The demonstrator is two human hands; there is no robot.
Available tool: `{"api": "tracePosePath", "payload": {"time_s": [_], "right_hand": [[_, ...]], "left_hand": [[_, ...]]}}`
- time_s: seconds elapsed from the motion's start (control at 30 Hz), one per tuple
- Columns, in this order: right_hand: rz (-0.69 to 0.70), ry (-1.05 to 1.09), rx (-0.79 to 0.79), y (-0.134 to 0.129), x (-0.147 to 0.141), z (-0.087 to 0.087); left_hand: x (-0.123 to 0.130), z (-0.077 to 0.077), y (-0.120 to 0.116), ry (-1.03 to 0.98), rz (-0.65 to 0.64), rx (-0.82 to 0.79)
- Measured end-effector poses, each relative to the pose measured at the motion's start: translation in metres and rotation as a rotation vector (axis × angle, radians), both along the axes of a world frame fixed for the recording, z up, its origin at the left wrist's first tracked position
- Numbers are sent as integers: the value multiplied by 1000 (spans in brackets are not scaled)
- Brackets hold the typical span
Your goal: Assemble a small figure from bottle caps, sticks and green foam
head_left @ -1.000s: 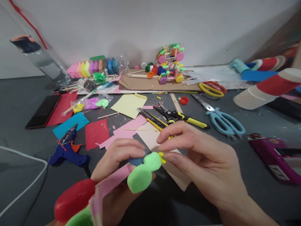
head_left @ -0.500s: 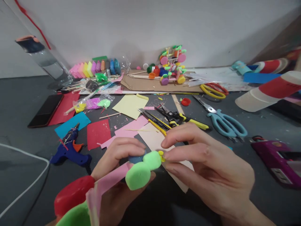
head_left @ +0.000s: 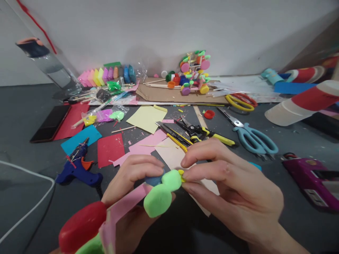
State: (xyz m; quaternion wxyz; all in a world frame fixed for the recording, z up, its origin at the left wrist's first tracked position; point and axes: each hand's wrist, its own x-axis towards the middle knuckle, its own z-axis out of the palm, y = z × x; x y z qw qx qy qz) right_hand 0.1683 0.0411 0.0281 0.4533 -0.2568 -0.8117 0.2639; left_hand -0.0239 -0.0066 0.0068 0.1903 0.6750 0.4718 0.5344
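My left hand (head_left: 132,176) is closed round a clay-and-paper model, gripping it near a blue clay piece (head_left: 154,180). Two light green clay lumps (head_left: 158,200) join at the model's right end. From there a folded pink paper strip (head_left: 129,204) runs down left to a red clay piece (head_left: 82,225) and another green piece (head_left: 91,246). At the tip of the upper green lump sits a small yellow piece (head_left: 182,175), pinched between the thumb and index finger of my right hand (head_left: 230,187). Part of the model is hidden behind my left fingers.
A blue glue gun (head_left: 79,165) lies at left beside red paper (head_left: 109,150). Beyond my hands are a yellow utility knife (head_left: 177,139) and pliers (head_left: 196,132). Blue-handled scissors (head_left: 254,137) and a purple device (head_left: 312,180) lie right. A colourful clay-and-stick model (head_left: 194,72) stands at the back.
The model has tilted slightly in my left hand, its red end shifting a little left and down. My right fingers stay at the yellow piece.
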Motion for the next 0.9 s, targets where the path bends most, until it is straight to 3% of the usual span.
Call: {"api": "tracePosePath", "payload": {"time_s": [0.33, 0.57, 0.9], "right_hand": [[28, -1, -24, 1, 2, -1], [-27, 65, -69, -1, -2, -5], [-35, 0, -54, 0, -1, -2]], "left_hand": [[-1, -2, 0, 3, -36, 0], [-2, -3, -1, 17, -32, -3], [-1, -1, -2, 9, -50, -1]]}}
